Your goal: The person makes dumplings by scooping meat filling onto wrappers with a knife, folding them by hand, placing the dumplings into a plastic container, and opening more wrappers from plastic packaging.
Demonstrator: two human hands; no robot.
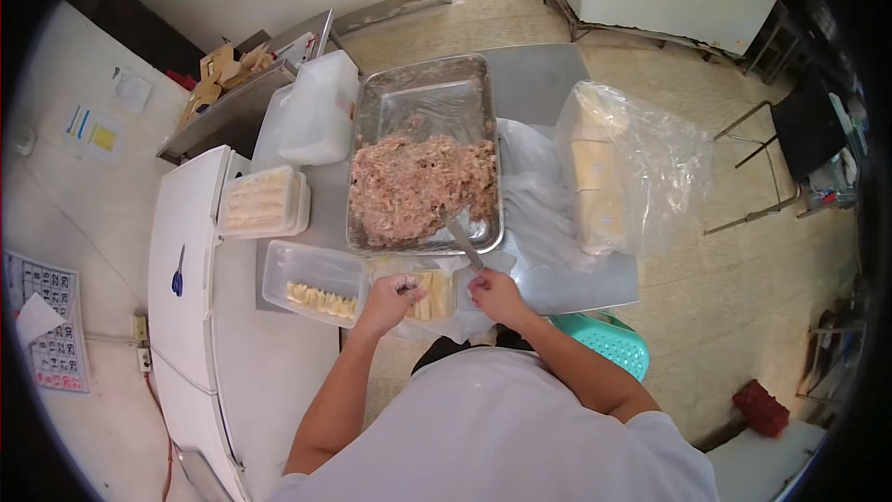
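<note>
My right hand (495, 296) is closed round the end of a narrow, flat metal spatula (462, 240), whose far end reaches the ground meat mixture (418, 184). That pinkish mixture fills the near part of a large metal tray (424, 64). My left hand (395, 302) has its fingers curled beside a stack of pale yellow wrappers (436, 295); what it holds, if anything, is hidden. Left of it, a clear plastic container (316, 260) holds a row of folded yellowish dumplings (321, 298) along its near side.
Lidded containers of filled pieces (263, 202) and a white plastic tub (321, 110) stand at the table's left. On the right lies a clear bag with yellow wrapper stacks (597, 177). A turquoise basket (609, 346) sits below the table edge, near a white freezer (190, 251).
</note>
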